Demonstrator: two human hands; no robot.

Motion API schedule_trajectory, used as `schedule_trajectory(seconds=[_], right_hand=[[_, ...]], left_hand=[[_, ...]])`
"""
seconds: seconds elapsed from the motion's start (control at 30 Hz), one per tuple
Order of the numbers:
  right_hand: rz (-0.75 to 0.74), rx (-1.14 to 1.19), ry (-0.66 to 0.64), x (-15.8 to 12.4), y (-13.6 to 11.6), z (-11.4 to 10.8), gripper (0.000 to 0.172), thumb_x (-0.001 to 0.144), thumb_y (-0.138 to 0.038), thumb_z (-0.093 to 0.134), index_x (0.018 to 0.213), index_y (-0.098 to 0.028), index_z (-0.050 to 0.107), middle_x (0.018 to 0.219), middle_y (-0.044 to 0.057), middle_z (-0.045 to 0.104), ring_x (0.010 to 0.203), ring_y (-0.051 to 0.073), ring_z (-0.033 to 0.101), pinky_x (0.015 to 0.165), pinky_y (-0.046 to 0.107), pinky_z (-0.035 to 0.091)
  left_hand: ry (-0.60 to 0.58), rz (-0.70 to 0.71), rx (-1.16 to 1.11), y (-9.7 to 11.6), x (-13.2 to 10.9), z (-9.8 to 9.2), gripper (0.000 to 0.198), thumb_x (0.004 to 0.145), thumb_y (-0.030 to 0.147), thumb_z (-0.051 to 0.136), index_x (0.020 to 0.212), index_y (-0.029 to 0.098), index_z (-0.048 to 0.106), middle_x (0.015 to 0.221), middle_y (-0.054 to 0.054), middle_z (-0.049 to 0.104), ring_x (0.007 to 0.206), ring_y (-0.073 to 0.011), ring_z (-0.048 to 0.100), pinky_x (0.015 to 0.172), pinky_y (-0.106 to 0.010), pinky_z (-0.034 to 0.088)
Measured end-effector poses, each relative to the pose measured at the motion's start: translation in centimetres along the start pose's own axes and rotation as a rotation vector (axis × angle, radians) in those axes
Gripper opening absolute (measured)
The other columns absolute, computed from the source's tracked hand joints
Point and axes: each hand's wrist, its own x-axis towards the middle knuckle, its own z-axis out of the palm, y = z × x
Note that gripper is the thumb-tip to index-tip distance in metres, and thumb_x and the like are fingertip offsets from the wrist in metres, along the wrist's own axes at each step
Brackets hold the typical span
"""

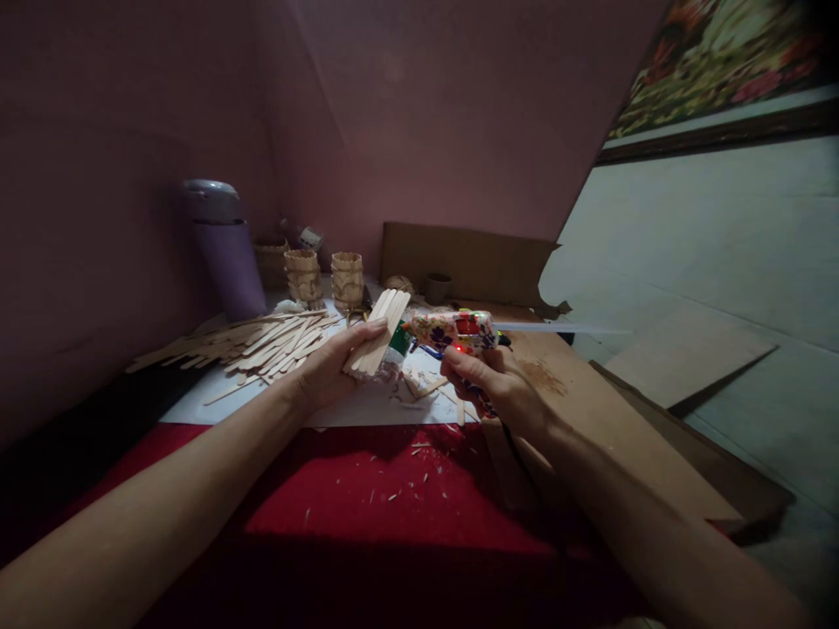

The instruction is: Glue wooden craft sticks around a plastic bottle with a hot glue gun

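Note:
My left hand [331,367] is closed around a panel of joined wooden craft sticks [380,332], held tilted above the white sheet [197,397]. My right hand [488,384] grips a flower-patterned hot glue gun [452,330] with a red light on; its nozzle points left at the sticks' upper end. A clear glue stick [557,328] juts from the gun's back toward the right.
A heap of loose craft sticks [253,342] lies left on the sheet. Two stick-built cups [324,278] and a purple flask [226,249] stand behind. A cardboard sheet [465,258] leans on the wall. Red cloth [367,489] with wood scraps covers the front; a wooden board [609,419] lies right.

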Motion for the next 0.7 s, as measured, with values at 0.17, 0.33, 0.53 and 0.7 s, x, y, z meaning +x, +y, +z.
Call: schedule_trajectory(seconds=[0.17, 0.33, 0.53, 0.7], right_hand=[[0.001, -0.01, 0.017, -0.02, -0.26, -0.03, 0.047, 0.079, -0.064, 0.061, 0.064, -0.02, 0.052, 0.052, -0.004, 0.043, 0.045, 0.009, 0.038, 0.039, 0.024, 0.023], [0.019, -0.031, 0.027, 0.0, -0.26, -0.15, 0.047, 0.08, -0.063, 0.058, 0.063, -0.019, 0.052, 0.051, -0.003, 0.044, 0.045, 0.009, 0.037, 0.039, 0.024, 0.024], [-0.005, -0.044, 0.042, 0.12, -0.06, -0.29, 0.044, 0.082, -0.059, 0.056, 0.064, -0.019, 0.053, 0.05, -0.003, 0.043, 0.045, 0.009, 0.037, 0.04, 0.023, 0.025], [-0.016, -0.057, 0.044, 0.19, -0.13, -0.32, 0.044, 0.083, -0.057, 0.056, 0.062, -0.019, 0.053, 0.049, -0.003, 0.043, 0.044, 0.008, 0.037, 0.04, 0.023, 0.025]], left_hand=[[-0.053, 0.01, 0.021, -0.13, 0.11, -0.3, 0.024, 0.083, 0.029, 0.063, 0.091, 0.007, 0.068, 0.071, -0.009, 0.071, 0.057, -0.0159, 0.066, 0.057, -0.027, 0.057], [-0.085, 0.021, 0.056, -0.2, 0.19, -0.58, 0.027, 0.082, 0.032, 0.066, 0.092, 0.007, 0.069, 0.07, -0.008, 0.07, 0.056, -0.0152, 0.064, 0.056, -0.026, 0.055], [-0.039, -0.005, 0.05, -0.23, 0.15, -0.67, 0.029, 0.083, 0.034, 0.064, 0.092, 0.007, 0.069, 0.072, -0.011, 0.071, 0.059, -0.0175, 0.066, 0.058, -0.029, 0.056], [-0.007, -0.03, 0.042, -0.14, -0.01, -0.49, 0.028, 0.081, 0.033, 0.065, 0.092, 0.007, 0.069, 0.074, -0.011, 0.072, 0.06, -0.0176, 0.067, 0.059, -0.029, 0.056]])
